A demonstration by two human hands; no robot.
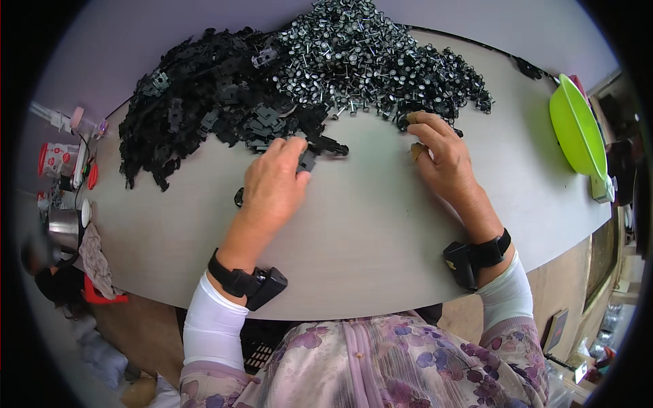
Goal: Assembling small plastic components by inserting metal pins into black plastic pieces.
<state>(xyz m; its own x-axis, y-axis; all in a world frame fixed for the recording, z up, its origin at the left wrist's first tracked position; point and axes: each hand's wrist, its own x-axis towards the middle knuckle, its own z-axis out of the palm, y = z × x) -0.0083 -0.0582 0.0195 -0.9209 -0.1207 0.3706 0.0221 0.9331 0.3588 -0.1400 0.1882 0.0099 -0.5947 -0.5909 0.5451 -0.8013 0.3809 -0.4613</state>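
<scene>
My left hand (275, 178) is closed on a dark grey plastic clip-like part (307, 161), held between thumb and fingers at the near edge of a heap of black and grey flat plastic parts (197, 95). My right hand (443, 158) is at the front of a heap of small round-headed pieces with metal stems (354, 54). Its thumb and index finger, both with yellowish covers, are apart. The index fingertip is at a small black round piece (402, 122); the far fingertips are partly hidden. Beside my left wrist lies another small black ring-like piece (239, 197).
A bright green basin (578, 126) leans at the table's right edge. At the left edge are a metal pot (64, 228), a crumpled cloth (96, 258), a red-and-white packet (58, 160) and red-handled tools (92, 175). The pale table (354, 258) curves towards me.
</scene>
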